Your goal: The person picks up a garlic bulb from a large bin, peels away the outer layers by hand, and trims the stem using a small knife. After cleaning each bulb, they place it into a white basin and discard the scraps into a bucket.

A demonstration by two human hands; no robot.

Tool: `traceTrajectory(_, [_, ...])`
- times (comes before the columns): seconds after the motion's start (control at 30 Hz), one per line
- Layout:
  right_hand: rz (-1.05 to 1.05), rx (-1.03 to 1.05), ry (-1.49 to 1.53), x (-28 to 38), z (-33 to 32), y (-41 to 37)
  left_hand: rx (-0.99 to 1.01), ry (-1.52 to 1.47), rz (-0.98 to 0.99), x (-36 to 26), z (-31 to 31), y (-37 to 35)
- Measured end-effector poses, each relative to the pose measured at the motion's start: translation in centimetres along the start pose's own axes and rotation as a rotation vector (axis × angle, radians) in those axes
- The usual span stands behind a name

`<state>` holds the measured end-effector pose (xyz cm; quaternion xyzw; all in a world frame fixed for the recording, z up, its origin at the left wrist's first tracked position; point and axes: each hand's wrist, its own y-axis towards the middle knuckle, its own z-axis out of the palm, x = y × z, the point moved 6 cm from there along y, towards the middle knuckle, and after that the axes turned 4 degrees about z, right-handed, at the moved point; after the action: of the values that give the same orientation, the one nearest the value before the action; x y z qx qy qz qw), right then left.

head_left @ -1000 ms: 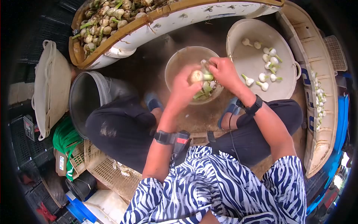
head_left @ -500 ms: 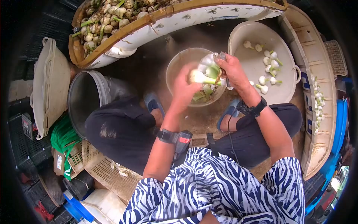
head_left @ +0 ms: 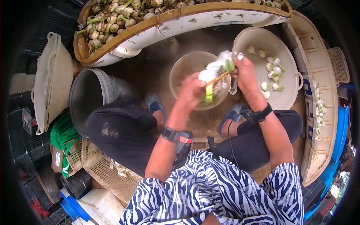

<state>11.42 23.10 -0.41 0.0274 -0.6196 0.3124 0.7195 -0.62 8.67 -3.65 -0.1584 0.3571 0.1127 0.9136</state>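
Note:
My left hand point(head_left: 192, 90) is closed on a white garlic bulb point(head_left: 206, 76) with a cut green stem, above a round basin point(head_left: 177, 71). Close to it on the right, my right hand point(head_left: 246, 75) is closed round a metal tool point(head_left: 233, 85), mostly hidden by the fingers. Blurred white and green peelings point(head_left: 224, 62) and a brown strip stretch between the hands. Leaf scraps and skins lie in the basin below. Several cleaned bulbs point(head_left: 276, 70) rest in the large pale tub point(head_left: 287, 93) on the right.
A long trough point(head_left: 168, 22) at the top holds many untrimmed bulbs. On the left are a grey bucket point(head_left: 87, 101), a pale tub point(head_left: 52, 82) and green netting point(head_left: 63, 131). A long tray point(head_left: 324, 150) with small bulbs curves along the right side.
The bulb in my left hand has turned, its stem now pointing down. My right hand has shifted slightly right, and peelings are now stretched between the hands. The view has shifted slightly.

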Motion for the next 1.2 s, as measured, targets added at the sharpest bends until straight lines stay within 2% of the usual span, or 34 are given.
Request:
traceTrajectory(0.1, [-0.020,-0.081,-0.038,-0.7,-2.4,1.0,0.051,-0.128,0.101,-1.4,0.2,-0.5])
traceTrajectory(0.17, [0.007,-0.070,-0.055,-2.0,-2.9,1.1,-0.016,-0.179,0.176,-1.8,-1.1,-0.6])
traceTrajectory(0.2, [0.053,-0.100,-0.284,-3.3,-3.1,1.2,-0.200,-0.537,0.095,-2.9,-0.1,-1.6])
traceTrajectory(0.23, [0.096,-0.130,-0.514,-4.7,-3.3,1.2,-0.200,-0.530,0.109,-3.1,-0.5,-1.4])
traceTrajectory(0.27, [0.088,-0.117,-0.510,-6.2,-3.0,1.1,-0.205,-0.545,0.151,-3.4,-1.1,-1.2])
traceTrajectory(0.33, [-0.135,-0.032,-0.852,-7.4,-1.5,0.6,-0.228,-0.578,0.190,-4.0,-1.6,-0.9])
traceTrajectory(0.37, [-0.142,-0.030,-0.851,-7.6,-1.5,0.6,-0.225,-0.576,0.196,-4.2,-1.7,-1.0])
traceTrajectory(0.43, [-0.142,0.236,-1.292,-7.6,1.0,-0.2,0.027,-0.551,0.159,-4.2,-1.0,-0.8])
traceTrajectory(0.5, [-0.128,0.221,-1.349,-5.1,1.7,-1.1,-0.010,-0.467,0.131,-3.4,-1.7,-0.5])
traceTrajectory(0.57, [-0.364,0.193,-1.013,-0.2,3.7,-2.7,-0.052,-0.388,0.107,-3.0,-1.3,-0.4])
traceTrajectory(0.6, [-0.360,0.192,-1.025,1.2,4.6,-3.7,-0.196,-0.232,0.128,-3.1,-0.6,-0.7])
traceTrajectory(0.63, [-0.359,0.304,-0.927,2.4,5.9,-5.0,-0.331,-0.074,0.141,-2.9,-0.3,-0.9])
traceTrajectory(0.67, [-0.357,0.407,-0.828,3.0,6.8,-6.0,-0.238,0.069,0.138,-2.4,-0.2,-0.7])
traceTrajectory(0.7, [-0.350,0.391,-0.843,3.0,6.8,-6.1,-0.225,0.055,0.126,-2.4,0.2,-0.8])
traceTrajectory(0.77, [-0.468,0.313,-0.738,3.1,6.3,-5.7,-0.150,0.440,0.015,-2.5,1.5,-1.2])
traceTrajectory(0.83, [-0.389,0.260,-0.648,2.6,4.4,-3.8,-0.168,0.404,0.065,-2.4,1.1,-1.2])
traceTrajectory(0.9, [-0.277,0.194,-0.462,3.6,2.2,-2.7,-0.244,0.535,0.070,-2.3,-2.1,-0.4])
traceTrajectory(0.97, [-0.259,0.169,-0.457,4.9,0.3,-2.0,-0.373,0.384,0.092,-2.6,-4.8,0.1])
traceTrajectory(1.0, [-0.189,0.159,-0.373,5.4,-0.6,-1.9,-0.318,0.496,0.010,-3.1,-5.2,0.1])
traceTrajectory(1.03, [-0.119,0.146,-0.289,5.7,-1.5,-1.7,-0.307,0.481,0.014,-2.7,-4.7,0.4])
traceTrajectory(1.07, [-0.125,0.139,-0.304,6.1,-1.9,-1.7,-0.284,0.865,0.170,-3.3,-3.8,0.7])
traceTrajectory(1.1, [-0.095,0.124,-0.181,6.0,-2.1,-1.7,-0.257,1.247,0.331,-3.9,-2.3,0.7])
traceTrajectory(1.13, [-0.064,0.110,-0.055,5.8,-2.2,-1.7,-0.280,1.529,0.388,-3.9,-1.4,0.8])
traceTrajectory(1.17, [-0.064,0.108,-0.059,5.4,-2.2,-1.6,-0.279,1.525,0.388,-3.4,-0.8,0.9])
traceTrajectory(1.2, [-0.024,0.122,0.035,4.7,-2.2,-1.6,-0.216,1.199,0.361,-3.3,0.6,0.9])
